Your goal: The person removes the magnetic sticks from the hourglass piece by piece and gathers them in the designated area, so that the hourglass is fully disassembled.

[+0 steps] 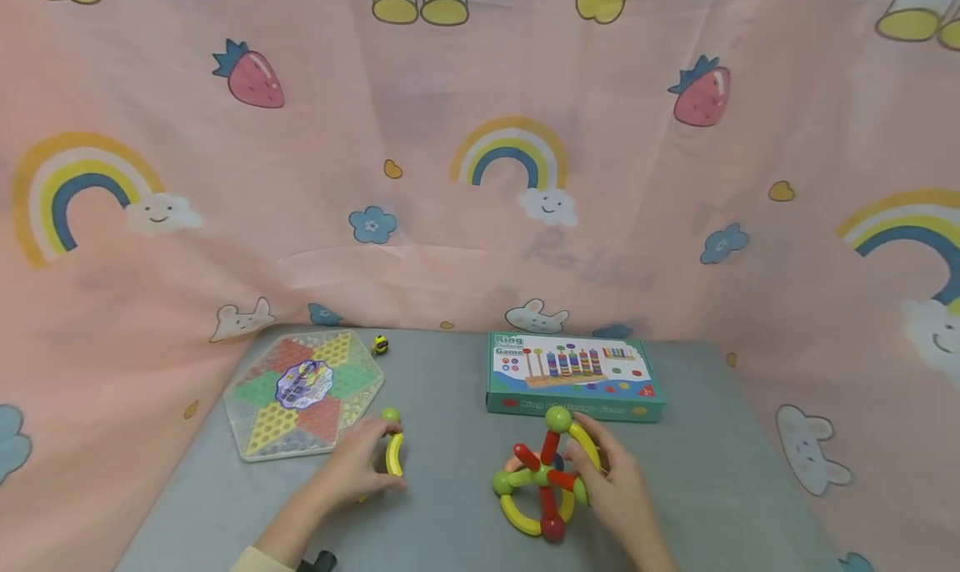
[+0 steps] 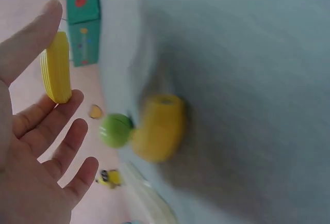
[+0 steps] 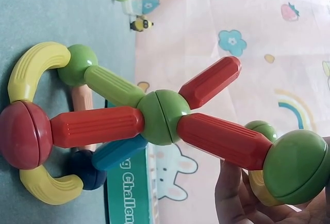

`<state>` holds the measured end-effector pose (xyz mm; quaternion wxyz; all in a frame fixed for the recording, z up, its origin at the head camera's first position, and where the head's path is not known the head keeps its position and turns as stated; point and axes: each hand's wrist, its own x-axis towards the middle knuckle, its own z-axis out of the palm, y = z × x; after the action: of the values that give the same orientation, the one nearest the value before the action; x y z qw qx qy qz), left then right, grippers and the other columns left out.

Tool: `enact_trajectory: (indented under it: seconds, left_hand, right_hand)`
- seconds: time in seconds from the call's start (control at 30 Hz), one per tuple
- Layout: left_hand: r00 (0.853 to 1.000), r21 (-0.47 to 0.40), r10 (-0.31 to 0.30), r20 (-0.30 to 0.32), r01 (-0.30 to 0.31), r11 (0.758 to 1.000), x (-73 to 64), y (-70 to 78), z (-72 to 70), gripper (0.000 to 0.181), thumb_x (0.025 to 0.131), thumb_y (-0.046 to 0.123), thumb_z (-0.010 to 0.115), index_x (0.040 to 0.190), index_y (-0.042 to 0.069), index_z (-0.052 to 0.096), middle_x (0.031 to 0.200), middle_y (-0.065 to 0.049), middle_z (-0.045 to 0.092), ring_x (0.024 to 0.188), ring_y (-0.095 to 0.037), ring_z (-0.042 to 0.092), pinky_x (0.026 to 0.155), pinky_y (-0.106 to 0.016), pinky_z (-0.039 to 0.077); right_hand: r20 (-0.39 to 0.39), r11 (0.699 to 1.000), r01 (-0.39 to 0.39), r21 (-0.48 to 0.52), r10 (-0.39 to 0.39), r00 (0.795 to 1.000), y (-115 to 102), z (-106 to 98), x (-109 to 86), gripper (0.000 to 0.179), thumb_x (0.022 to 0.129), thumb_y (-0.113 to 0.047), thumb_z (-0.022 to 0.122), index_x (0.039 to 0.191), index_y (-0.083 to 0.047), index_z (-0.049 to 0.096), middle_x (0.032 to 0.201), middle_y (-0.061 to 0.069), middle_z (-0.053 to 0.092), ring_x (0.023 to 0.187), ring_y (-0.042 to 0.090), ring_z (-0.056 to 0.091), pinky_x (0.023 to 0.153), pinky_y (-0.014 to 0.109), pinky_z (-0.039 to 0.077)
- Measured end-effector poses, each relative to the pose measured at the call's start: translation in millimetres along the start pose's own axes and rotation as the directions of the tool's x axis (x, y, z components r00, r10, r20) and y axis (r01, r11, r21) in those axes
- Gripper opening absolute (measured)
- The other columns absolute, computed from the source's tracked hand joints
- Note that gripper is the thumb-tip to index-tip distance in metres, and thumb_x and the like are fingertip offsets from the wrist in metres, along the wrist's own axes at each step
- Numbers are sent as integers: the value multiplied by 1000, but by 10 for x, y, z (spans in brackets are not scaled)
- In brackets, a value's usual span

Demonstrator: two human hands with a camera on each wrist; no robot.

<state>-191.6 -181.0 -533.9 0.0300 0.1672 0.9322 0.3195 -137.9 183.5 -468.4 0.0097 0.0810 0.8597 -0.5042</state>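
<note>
My left hand (image 1: 356,464) pinches a yellow curved rod (image 2: 58,69) between thumb and fingertips, above the table. Under that hand another yellow curved rod (image 2: 160,128) lies on the table, mostly hidden in the head view. Just beyond it is a green ball (image 1: 390,414). My right hand (image 1: 618,484) holds a built frame of magnetic rods and balls by the yellow curved rod (image 1: 585,445) on its right side. A green ball (image 3: 164,117) forms the frame's centre, with red, light green and blue rods spreading out. A dark red ball (image 1: 552,529) sits at its near bottom.
At the back left lies a hexagonal Chinese checkers board (image 1: 262,451). A small bee-like figure (image 1: 381,344) stands beside its far corner. A green Ring Challenge Game box (image 1: 573,376) lies behind the frame. A patterned pink cloth (image 1: 450,288) hangs behind the grey table (image 1: 712,472).
</note>
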Motion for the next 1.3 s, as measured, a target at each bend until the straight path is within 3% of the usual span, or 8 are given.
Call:
enact_trajectory:
  seconds: [0.2, 0.5, 0.73, 0.93, 1.07, 1.2, 1.3]
  left_hand:
    - [1000, 10, -9, 18, 9, 1000, -114, -172, 9, 78, 61, 36, 97, 126, 9, 62, 121, -3, 62, 108, -22, 58, 92, -44, 50]
    - [998, -27, 45, 44, -44, 999, -181, -326, 53, 75, 60, 35, 97, 121, 8, 62, 115, 1, 62, 109, -21, 56, 97, -41, 49]
    - [995, 31, 95, 32, -96, 995, -242, -399, 78, 72, 58, 26, 97, 118, 9, 61, 114, 4, 61, 108, -20, 55, 97, -40, 48]
    - [995, 68, 74, 72, -79, 995, -238, -373, 46, 71, 58, 27, 96, 117, 10, 60, 111, 5, 59, 108, -20, 53, 96, -42, 46]
    - [993, 76, 59, 103, -67, 995, -221, -334, 16, 76, 60, 36, 95, 122, 10, 59, 117, 1, 60, 114, -24, 53, 99, -50, 43]
    - [991, 63, 111, 68, -116, 991, -183, -225, 38, 83, 66, 45, 91, 133, 7, 58, 128, -6, 60, 121, -32, 54, 102, -60, 41]
    - [984, 57, 174, 39, -176, 983, -135, -69, 128, 80, 71, 44, 88, 136, 7, 57, 132, -8, 60, 123, -33, 55, 103, -59, 43]
  right_hand:
    - [8, 1000, -16, -17, 16, 1000, -24, 15, 7, 50, 103, -36, 57, 148, -17, 48, 140, 13, 59, 106, 21, 69, 97, 47, 55]
    - [-5, 1000, 1, -29, -1, 1000, -33, 29, 18, 51, 103, -39, 57, 148, -16, 49, 136, 12, 61, 105, 20, 69, 95, 46, 56]
    - [0, 1000, 9, -13, -9, 1000, -37, 63, 30, 51, 103, -37, 58, 147, -14, 50, 134, 12, 62, 104, 21, 69, 90, 41, 59]
    - [-5, 1000, -4, -17, 4, 1000, -25, 60, 28, 49, 103, -34, 58, 147, -15, 50, 130, 11, 65, 103, 21, 68, 88, 39, 59]
    - [-3, 1000, -5, -19, 5, 1000, -19, 43, 20, 50, 103, -36, 57, 148, -16, 49, 131, 11, 64, 104, 21, 67, 83, 34, 59]
    - [-5, 1000, -25, -7, 25, 1000, -24, 22, -4, 52, 103, -43, 54, 148, -18, 48, 136, 12, 61, 106, 23, 67, 75, 28, 56]
    - [-8, 999, -44, -3, 44, 999, -26, 10, -23, 57, 103, -51, 50, 149, -18, 47, 137, 13, 60, 106, 24, 68, 74, 28, 54]
